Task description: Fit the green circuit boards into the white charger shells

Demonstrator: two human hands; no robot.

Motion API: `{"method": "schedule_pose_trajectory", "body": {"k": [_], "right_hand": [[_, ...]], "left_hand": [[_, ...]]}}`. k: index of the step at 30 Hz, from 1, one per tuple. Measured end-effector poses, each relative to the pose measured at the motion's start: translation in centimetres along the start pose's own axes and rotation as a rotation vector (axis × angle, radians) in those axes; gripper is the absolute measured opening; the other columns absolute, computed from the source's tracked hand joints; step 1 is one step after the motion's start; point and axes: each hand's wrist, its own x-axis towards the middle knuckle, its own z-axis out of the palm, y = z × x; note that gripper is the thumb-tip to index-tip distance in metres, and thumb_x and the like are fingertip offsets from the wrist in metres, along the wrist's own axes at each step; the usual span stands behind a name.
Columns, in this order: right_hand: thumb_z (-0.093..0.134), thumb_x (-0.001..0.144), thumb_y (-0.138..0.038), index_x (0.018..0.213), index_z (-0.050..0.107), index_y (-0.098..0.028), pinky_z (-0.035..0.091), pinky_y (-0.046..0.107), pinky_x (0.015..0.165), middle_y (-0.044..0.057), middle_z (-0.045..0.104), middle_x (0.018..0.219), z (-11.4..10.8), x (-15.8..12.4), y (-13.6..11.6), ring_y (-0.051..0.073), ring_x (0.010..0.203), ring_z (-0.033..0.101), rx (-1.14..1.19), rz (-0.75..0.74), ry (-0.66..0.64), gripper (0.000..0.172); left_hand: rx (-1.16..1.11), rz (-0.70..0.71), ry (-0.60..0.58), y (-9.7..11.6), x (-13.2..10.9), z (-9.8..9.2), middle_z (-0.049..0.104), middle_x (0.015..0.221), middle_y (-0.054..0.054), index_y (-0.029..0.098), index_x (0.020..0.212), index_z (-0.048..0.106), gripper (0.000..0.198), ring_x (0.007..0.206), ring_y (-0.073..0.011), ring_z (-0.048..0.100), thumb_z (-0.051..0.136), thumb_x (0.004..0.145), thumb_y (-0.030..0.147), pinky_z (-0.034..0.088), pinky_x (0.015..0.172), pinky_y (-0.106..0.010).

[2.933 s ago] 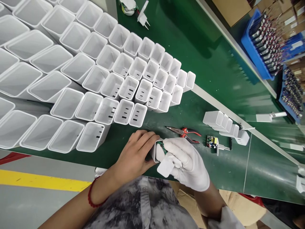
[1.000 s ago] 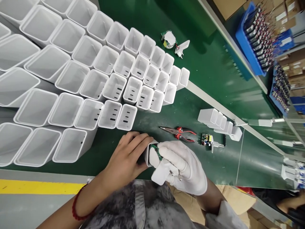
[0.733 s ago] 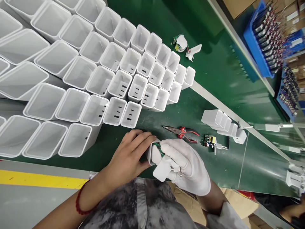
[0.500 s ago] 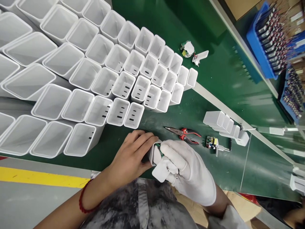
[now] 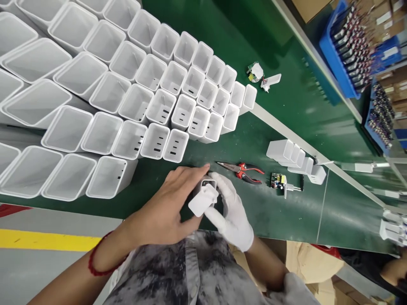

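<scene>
A white plastic charger housing (image 5: 213,182) stands between my hands with its open end facing up. A white end cap (image 5: 199,204) with metal pins rests tilted over that opening, and the circuit board inside is mostly hidden. My left hand (image 5: 167,205), bare, is curved around the housing's left side with the thumb near the cap. On the other side, my right hand (image 5: 233,214), in a white glove, grips the housing, its thumb close to the cap. Red-handled long-nose pliers (image 5: 242,171) lie just beyond my right hand.
Rows of open white housings (image 5: 104,131) fill the left of the green table (image 5: 254,135). At right lie a circuit board (image 5: 278,181) and several small white housings (image 5: 280,150). Another board (image 5: 255,72) lies farther back. A blue bin (image 5: 338,51) holds wired parts.
The board has gone down into the housing, and the cap has come over the opening. My right hand has moved from the cap and board to the housing's right side.
</scene>
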Motion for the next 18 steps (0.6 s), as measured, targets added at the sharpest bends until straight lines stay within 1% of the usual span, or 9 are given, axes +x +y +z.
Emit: {"method": "schedule_pose_trajectory", "body": {"k": [1,2,4,6,8,10,11,14,18], "right_hand": [[0.057,0.093,-0.038,0.148,0.037,-0.023,0.046,0.047,0.108,0.014,0.05,0.141,0.2,0.1,0.1,0.027,0.131,0.051,0.024,0.006,0.011,0.06],[0.056,0.094,-0.037,0.147,0.04,-0.023,0.045,0.046,0.109,0.014,0.051,0.141,0.3,0.3,0.2,0.026,0.131,0.051,0.041,0.014,0.017,0.057],[0.054,0.096,-0.037,0.145,0.043,-0.023,0.044,0.044,0.11,0.014,0.051,0.141,0.3,0.4,0.4,0.025,0.131,0.051,0.066,0.038,0.009,0.052],[0.052,0.097,-0.039,0.145,0.045,-0.024,0.044,0.042,0.11,0.013,0.051,0.143,0.1,0.4,0.6,0.025,0.132,0.05,0.082,0.068,-0.01,0.05],[0.051,0.098,-0.04,0.144,0.046,-0.025,0.043,0.041,0.112,0.011,0.052,0.144,-0.1,0.4,0.5,0.024,0.133,0.05,0.108,0.092,-0.024,0.049],[0.052,0.098,-0.042,0.142,0.05,-0.025,0.041,0.041,0.114,0.01,0.053,0.143,-0.1,0.5,0.2,0.024,0.132,0.051,0.14,0.101,-0.027,0.047],[0.052,0.098,-0.042,0.14,0.052,-0.026,0.041,0.041,0.113,0.009,0.054,0.142,0.1,0.6,0.0,0.023,0.131,0.052,0.156,0.113,-0.021,0.045],[0.05,0.098,-0.043,0.134,0.058,-0.027,0.045,0.039,0.109,0.008,0.058,0.137,1.1,0.8,-0.7,0.023,0.124,0.056,0.22,0.198,0.058,0.04],[0.053,0.096,-0.047,0.13,0.061,-0.027,0.049,0.039,0.103,0.007,0.059,0.133,2.7,0.6,-1.1,0.025,0.119,0.058,0.299,0.292,0.179,0.04]], "left_hand": [[-0.044,-0.002,-0.019,0.0,0.0,-0.4,0.05,0.142,-0.012,0.021,0.152,0.027,0.075,0.129,-0.0275,0.048,0.059,0.085,0.02,0.042,0.107,-0.044],[-0.087,-0.004,-0.012,0.1,0.1,-0.6,0.051,0.142,-0.01,0.023,0.149,0.034,0.065,0.128,-0.0253,0.05,0.056,0.088,0.02,0.045,0.106,-0.04],[-0.166,-0.025,0.071,0.0,0.3,-0.7,0.058,0.132,-0.009,0.022,0.132,0.056,0.039,0.118,-0.0213,0.059,0.053,0.093,0.023,0.051,0.096,-0.031],[-0.224,-0.048,0.177,-0.1,0.7,-0.4,0.065,0.115,-0.008,0.02,0.119,0.064,0.027,0.1,-0.0168,0.065,0.054,0.095,0.027,0.054,0.08,-0.025],[-0.248,-0.049,0.202,-0.1,1.1,-0.1,0.065,0.105,-0.006,0.021,0.124,0.063,0.031,0.083,-0.0125,0.063,0.054,0.096,0.028,0.053,0.068,-0.022],[-0.263,-0.04,0.15,0.0,1.3,0.3,0.062,0.103,-0.005,0.022,0.13,0.061,0.035,0.073,-0.0093,0.059,0.053,0.096,0.028,0.05,0.06,-0.02],[-0.28,-0.043,0.126,0.0,1.4,0.4,0.061,0.103,-0.005,0.022,0.128,0.062,0.034,0.07,-0.0085,0.058,0.052,0.096,0.028,0.05,0.059,-0.02],[-0.361,-0.095,0.132,0.1,1.3,0.7,0.056,0.101,-0.005,0.019,0.116,0.069,0.029,0.069,-0.0085,0.059,0.051,0.096,0.028,0.053,0.06,-0.021],[-0.49,-0.148,0.181,0.1,1.0,1.3,0.052,0.101,-0.006,0.019,0.114,0.071,0.029,0.072,-0.0093,0.06,0.052,0.094,0.029,0.054,0.059,-0.021]]}}
